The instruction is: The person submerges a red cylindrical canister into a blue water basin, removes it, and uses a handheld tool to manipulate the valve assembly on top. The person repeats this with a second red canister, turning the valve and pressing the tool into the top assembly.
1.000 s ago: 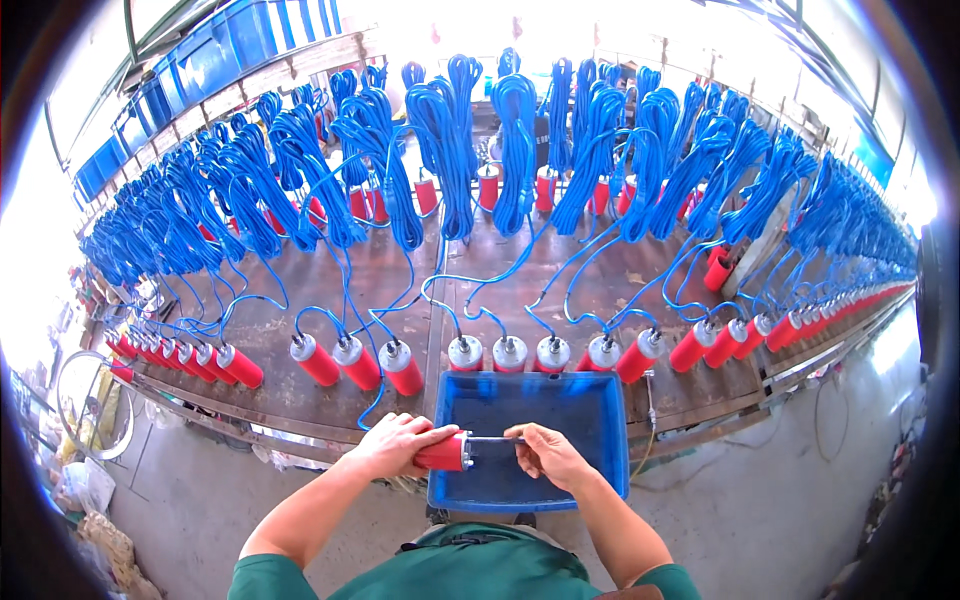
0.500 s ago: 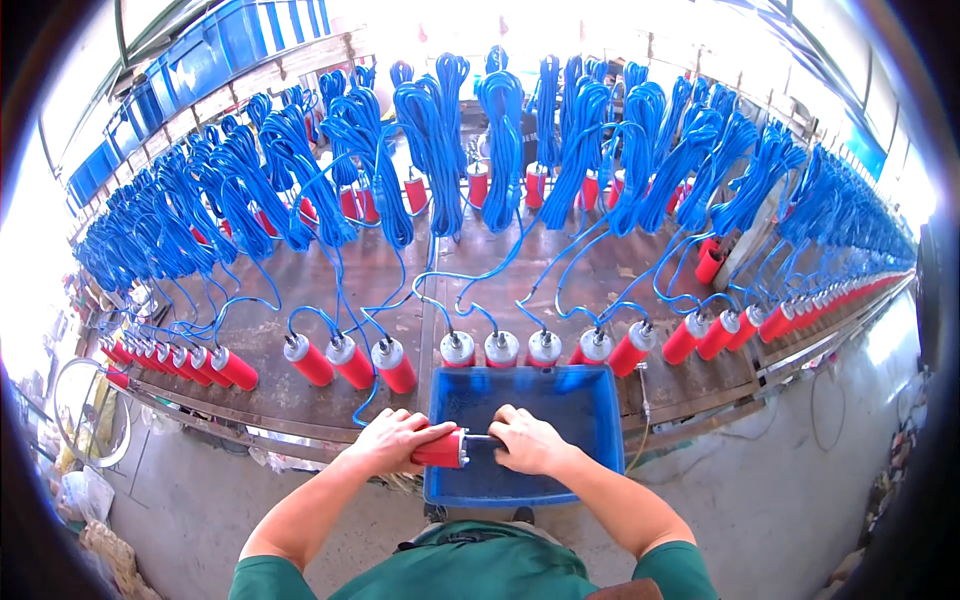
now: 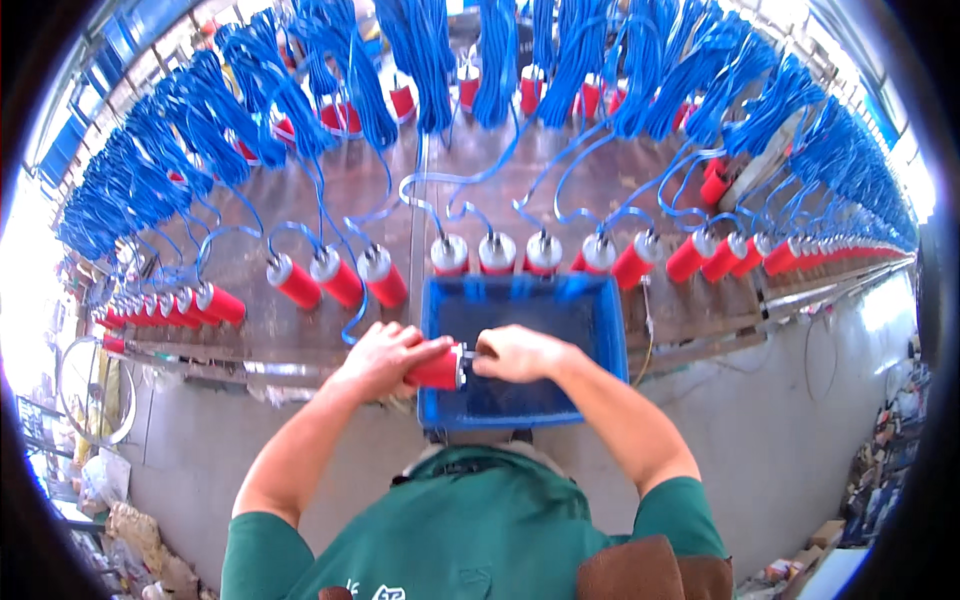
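Observation:
My left hand (image 3: 385, 358) is wrapped round a red cylinder (image 3: 436, 370) with a pale metal end, holding it on its side. A thin metal rod (image 3: 470, 354) sticks out from that end toward the right. My right hand (image 3: 520, 354) is closed on the rod's outer part, and the fingers hide what its far end looks like. Both hands are over a blue plastic bin (image 3: 612, 350), the left one at its left rim. A blue cable (image 3: 352, 322) comes down from the table close to my left hand.
Along the front of the brown table (image 3: 470, 205) stand several red cylinders (image 3: 383, 280) with grey caps and blue cables. Coiled blue cable bundles (image 3: 415, 70) hang in a long row behind them. A wheel-like hoop (image 3: 95, 390) stands at left, and clutter (image 3: 875, 480) lines the right.
The view has tilted down, so table and bin appear higher. My right hand is closer to the cylinder's end, and less of the rod shows. My left hand keeps its hold.

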Action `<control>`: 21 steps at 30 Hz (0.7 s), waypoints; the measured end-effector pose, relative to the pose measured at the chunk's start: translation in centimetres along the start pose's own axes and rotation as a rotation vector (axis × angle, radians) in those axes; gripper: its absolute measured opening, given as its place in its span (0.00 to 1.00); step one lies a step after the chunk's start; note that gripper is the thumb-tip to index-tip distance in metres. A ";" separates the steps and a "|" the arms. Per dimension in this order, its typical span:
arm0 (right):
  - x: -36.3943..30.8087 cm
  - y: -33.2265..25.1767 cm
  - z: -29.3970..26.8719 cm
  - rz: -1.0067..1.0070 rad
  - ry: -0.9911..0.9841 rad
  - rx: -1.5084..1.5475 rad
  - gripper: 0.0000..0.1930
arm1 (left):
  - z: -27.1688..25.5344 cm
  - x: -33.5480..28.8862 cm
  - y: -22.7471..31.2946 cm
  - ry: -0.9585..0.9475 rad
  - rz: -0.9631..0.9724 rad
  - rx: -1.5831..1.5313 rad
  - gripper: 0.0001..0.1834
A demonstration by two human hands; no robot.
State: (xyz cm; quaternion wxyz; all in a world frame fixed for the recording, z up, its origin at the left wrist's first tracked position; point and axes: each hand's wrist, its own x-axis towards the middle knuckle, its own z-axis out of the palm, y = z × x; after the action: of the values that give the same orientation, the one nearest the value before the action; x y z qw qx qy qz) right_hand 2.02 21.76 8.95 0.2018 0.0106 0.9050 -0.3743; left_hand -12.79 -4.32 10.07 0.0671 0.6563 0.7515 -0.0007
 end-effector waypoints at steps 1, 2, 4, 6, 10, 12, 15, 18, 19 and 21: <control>0.2 0.0 -0.2 0.011 -0.084 -0.031 0.20 | 0.4 0.0 -0.1 0.043 0.019 -0.013 0.56; 0.2 0.6 0.1 -0.012 -0.064 -0.046 0.22 | 0.6 0.0 0.1 0.012 -0.001 -0.005 0.58; 0.1 0.2 -0.3 -0.041 -0.045 -0.089 0.21 | 0.1 0.2 0.3 -0.021 -0.027 0.017 0.60; -0.9 -1.3 -1.0 0.007 -0.044 -0.101 0.19 | 0.3 -0.1 0.3 -0.018 -0.026 0.015 0.60; -0.8 -2.0 -0.4 0.077 0.004 -0.129 0.17 | 0.4 -0.1 0.2 0.006 -0.026 0.017 0.59; -0.7 -2.4 -0.6 0.083 0.004 -0.142 0.18 | 0.5 -0.1 0.1 0.004 -0.028 0.017 0.59; -0.4 -2.5 -1.1 0.126 -0.103 -0.063 0.20 | 0.3 0.0 0.2 -0.005 -0.031 0.018 0.58; 0.3 -0.8 -0.5 0.021 -0.096 -0.078 0.19 | 0.2 0.1 0.2 -0.013 -0.029 0.020 0.58; 0.1 -0.7 -0.3 0.020 -0.097 -0.079 0.19 | 0.2 0.0 0.2 -0.012 -0.029 0.022 0.58; -0.5 -0.7 0.1 -0.068 0.073 -0.188 0.16 | 0.2 0.1 0.3 -0.013 -0.031 0.016 0.58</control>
State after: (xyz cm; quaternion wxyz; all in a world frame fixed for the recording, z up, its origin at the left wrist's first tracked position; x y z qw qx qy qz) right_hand 2.43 21.25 9.57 0.1559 -0.0256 0.9428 -0.2935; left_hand -12.51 -4.19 9.89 0.0669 0.6452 0.7610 -0.0120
